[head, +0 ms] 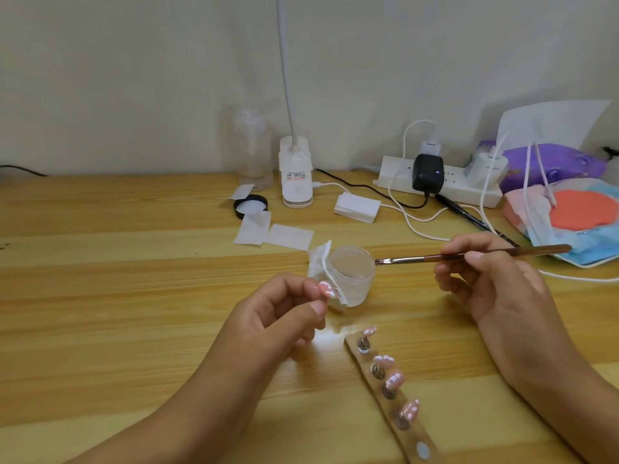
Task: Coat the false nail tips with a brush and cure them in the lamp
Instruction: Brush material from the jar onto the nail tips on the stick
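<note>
- L hand (288, 316) pinches one pink false nail tip (326, 289) btwn thumb & fingertips, just in front of clear jar (355, 279).
- R hand (492, 283) grips brush (435, 257) approx level; bristles at jar's rim.
- White wipe (318, 266) draped over jar's L side.
- Four more tips (393, 380) sit on stands along holder strip (413, 438), near table (134, 262) front edge, btwn forearms.
- White gooseneck lamp (296, 182) stands at back by wall, well apart from hands.
</note>
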The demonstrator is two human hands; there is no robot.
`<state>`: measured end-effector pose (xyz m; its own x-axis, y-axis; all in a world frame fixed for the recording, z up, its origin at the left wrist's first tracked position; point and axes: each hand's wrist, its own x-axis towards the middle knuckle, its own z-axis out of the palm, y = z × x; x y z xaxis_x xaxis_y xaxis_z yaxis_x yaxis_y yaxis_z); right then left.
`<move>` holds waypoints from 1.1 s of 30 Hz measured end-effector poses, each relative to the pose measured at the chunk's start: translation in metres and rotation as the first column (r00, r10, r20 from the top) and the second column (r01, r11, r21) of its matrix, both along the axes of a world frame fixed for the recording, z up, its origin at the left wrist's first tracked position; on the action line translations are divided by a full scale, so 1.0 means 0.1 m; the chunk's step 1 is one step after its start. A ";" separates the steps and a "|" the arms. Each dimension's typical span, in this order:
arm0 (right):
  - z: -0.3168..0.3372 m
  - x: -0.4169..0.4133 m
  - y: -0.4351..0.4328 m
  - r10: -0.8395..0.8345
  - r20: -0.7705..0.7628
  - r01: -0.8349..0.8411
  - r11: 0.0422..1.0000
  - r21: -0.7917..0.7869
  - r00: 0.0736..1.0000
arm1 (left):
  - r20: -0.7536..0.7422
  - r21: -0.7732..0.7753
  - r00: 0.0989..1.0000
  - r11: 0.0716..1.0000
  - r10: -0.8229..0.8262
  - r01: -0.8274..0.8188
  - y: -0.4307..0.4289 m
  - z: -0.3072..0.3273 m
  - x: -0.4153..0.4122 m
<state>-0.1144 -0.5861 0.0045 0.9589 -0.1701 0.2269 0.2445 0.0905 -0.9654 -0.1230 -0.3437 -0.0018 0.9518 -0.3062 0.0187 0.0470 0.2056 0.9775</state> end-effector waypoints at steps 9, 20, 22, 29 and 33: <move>-0.01 -0.05 0.02 -0.001 0.039 0.006 0.993 -0.120 0.999 | 0.047 -0.047 0.999 0.999 -0.013 0.015 -0.02 0.01 -0.01; 0.02 -0.06 0.02 -0.001 0.079 0.005 0.999 -0.049 0.997 | 0.028 -0.040 0.999 0.999 -0.015 0.016 -0.01 0.02 -0.03; 0.03 -0.06 0.02 0.048 0.085 -0.052 0.998 0.036 0.995 | 0.032 -0.021 0.999 1.000 -0.017 0.018 -0.01 0.02 -0.03; 0.02 -0.08 0.09 0.207 0.098 -0.216 0.971 0.100 0.973 | 0.074 0.033 0.996 0.998 -0.055 0.053 -0.02 0.03 -0.04; 0.03 -0.10 0.09 0.264 0.110 -0.271 0.961 0.060 0.958 | 0.104 0.071 0.991 0.994 -0.088 0.081 -0.03 0.02 -0.05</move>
